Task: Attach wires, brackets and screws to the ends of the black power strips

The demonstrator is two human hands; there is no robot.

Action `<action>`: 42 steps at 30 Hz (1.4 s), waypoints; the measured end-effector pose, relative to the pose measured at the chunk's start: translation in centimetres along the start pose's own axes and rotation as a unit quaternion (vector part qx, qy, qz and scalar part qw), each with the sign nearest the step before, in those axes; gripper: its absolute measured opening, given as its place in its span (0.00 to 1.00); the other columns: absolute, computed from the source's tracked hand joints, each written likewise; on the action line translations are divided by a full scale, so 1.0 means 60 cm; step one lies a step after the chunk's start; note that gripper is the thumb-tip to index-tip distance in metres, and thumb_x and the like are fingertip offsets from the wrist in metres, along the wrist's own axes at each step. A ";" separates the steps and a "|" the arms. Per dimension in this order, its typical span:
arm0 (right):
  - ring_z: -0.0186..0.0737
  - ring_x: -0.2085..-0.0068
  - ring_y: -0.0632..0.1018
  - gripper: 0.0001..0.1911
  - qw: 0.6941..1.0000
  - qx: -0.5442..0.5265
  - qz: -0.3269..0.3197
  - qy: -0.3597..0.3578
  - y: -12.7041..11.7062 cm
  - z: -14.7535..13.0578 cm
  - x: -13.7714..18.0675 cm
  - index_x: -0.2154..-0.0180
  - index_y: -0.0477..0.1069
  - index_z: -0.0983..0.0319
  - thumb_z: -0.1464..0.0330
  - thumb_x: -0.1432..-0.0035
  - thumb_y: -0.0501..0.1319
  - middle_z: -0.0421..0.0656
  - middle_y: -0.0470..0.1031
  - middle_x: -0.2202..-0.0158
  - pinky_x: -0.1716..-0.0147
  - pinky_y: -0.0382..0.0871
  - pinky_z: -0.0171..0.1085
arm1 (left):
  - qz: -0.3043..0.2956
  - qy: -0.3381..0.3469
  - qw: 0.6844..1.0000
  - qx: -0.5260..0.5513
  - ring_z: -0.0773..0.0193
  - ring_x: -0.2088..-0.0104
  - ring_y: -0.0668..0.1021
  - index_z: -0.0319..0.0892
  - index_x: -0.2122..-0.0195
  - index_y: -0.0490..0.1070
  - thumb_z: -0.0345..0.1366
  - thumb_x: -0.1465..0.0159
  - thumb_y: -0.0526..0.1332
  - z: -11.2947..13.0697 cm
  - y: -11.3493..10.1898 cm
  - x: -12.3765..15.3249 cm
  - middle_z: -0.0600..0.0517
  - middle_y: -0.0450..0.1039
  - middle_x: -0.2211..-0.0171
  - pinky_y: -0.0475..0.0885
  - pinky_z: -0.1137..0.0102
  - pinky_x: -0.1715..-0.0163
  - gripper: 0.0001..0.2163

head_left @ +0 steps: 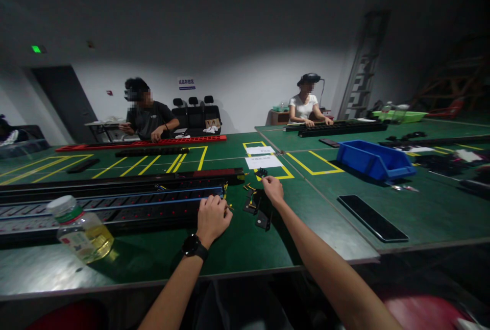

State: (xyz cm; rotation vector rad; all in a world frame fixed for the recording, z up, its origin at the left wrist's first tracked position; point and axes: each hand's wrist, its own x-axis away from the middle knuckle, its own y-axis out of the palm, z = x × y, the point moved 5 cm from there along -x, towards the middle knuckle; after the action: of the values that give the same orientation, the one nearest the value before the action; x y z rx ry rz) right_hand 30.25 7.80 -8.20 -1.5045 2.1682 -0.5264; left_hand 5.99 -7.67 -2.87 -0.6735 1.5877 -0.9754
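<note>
My left hand, with a black watch on its wrist, is curled at the near right end of a long black module with blue strips. A small brass-coloured tip shows by its fingers; what they hold is mostly hidden. My right hand is closed, fingertips pinched at a small black part near the white paper sheets. Between the hands lie several brass-coloured pieces and black plates, the nearest black plate having a pale round spot. Another long black bar lies behind the module.
A drink bottle stands at left. On the right are a blue bin and a phone. White sheets lie on the yellow-taped green table. Across it, two people handle a red rail and black rails.
</note>
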 end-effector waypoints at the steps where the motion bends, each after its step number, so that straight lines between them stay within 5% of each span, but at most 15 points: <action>1: 0.50 0.56 0.82 0.15 1.000 0.001 -0.001 0.000 0.000 0.000 0.000 0.57 0.84 0.56 0.61 0.35 0.58 0.46 0.85 0.57 0.60 0.71 0.38 | 0.000 0.000 1.000 0.001 0.50 0.57 0.75 0.43 0.66 0.76 0.33 0.32 0.60 0.000 0.000 0.000 0.46 0.77 0.62 0.64 0.55 0.56 0.07; 42: 0.50 0.55 0.83 0.15 1.000 0.016 -0.011 0.002 -0.004 -0.006 0.004 0.57 0.84 0.56 0.62 0.35 0.58 0.47 0.85 0.57 0.60 0.71 0.37 | -0.005 -0.003 1.000 0.002 0.50 0.56 0.75 0.44 0.66 0.76 0.34 0.32 0.60 0.001 -0.001 0.000 0.45 0.77 0.62 0.64 0.55 0.55 0.07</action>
State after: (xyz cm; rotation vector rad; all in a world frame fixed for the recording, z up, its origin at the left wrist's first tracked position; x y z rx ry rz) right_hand 30.16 7.50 -7.81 -1.5120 2.1383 -0.5694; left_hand 6.02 -7.72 -2.84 -0.6812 1.5794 -0.9822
